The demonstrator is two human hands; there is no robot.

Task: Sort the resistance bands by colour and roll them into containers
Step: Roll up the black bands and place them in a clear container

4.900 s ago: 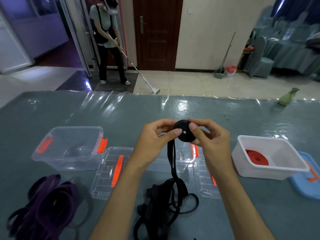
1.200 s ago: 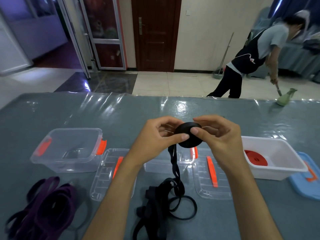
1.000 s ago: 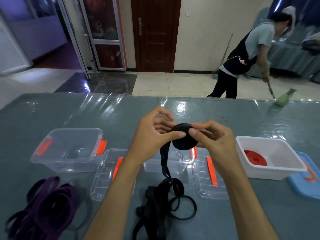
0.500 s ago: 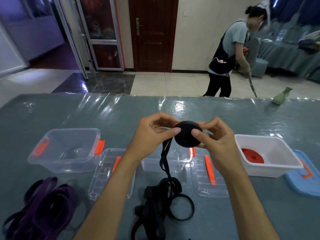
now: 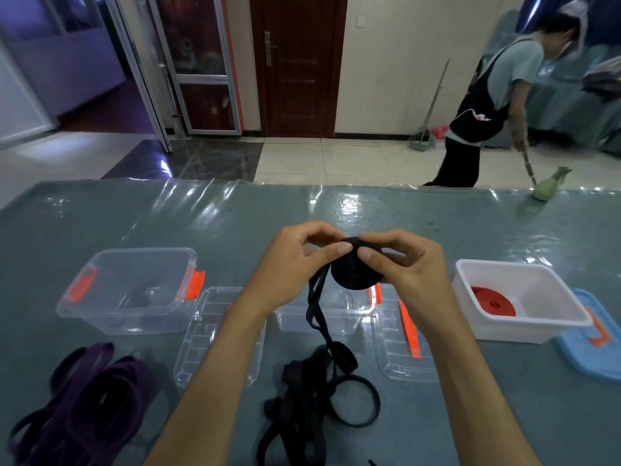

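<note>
Both hands hold a black band roll above the table's middle. My left hand pinches its left edge with thumb and fingers; my right hand pinches its top right. The unrolled tail of the black band hangs down to a loose black heap on the table. A purple band pile lies at the front left. A rolled red band sits in the white tub on the right. An empty clear container stands left; another clear container is partly hidden behind my hands.
Two clear lids with orange handles lie flat beside the containers. A blue lid lies at the right edge. A green bottle stands at the far right. A person sweeps the floor beyond the table.
The black roll has grown thicker as my hands turned it, and the hanging tail has shortened. The person in the background has walked from the doorway to the right.
</note>
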